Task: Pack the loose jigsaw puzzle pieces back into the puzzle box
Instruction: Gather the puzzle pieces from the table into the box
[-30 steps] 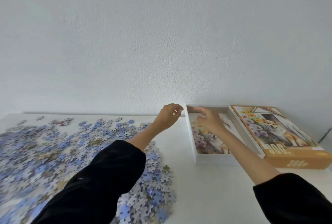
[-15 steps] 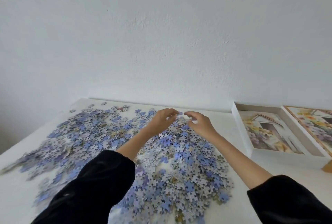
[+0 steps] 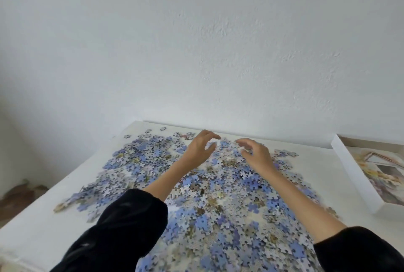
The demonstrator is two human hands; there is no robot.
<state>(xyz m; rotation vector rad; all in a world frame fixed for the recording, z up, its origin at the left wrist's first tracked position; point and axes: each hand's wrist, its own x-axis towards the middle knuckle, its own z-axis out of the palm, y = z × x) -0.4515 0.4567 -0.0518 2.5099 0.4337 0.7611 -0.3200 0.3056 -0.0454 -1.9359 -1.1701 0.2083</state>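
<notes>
A wide heap of loose blue and grey puzzle pieces covers the middle of the white table. My left hand and my right hand hover side by side over the far part of the heap, fingers loosely curved and spread, with nothing visibly held. The open white puzzle box, a flower picture lying inside it, sits at the right edge, apart from both hands.
A white wall rises right behind the table. The table's left edge drops to a brownish floor. A few stray pieces lie near the far left corner. Bare tabletop separates the heap from the box.
Both hands left the box and came over the heap, then spread their fingers apart. The view swung left, so the box slid to the right edge and its lid went out of sight.
</notes>
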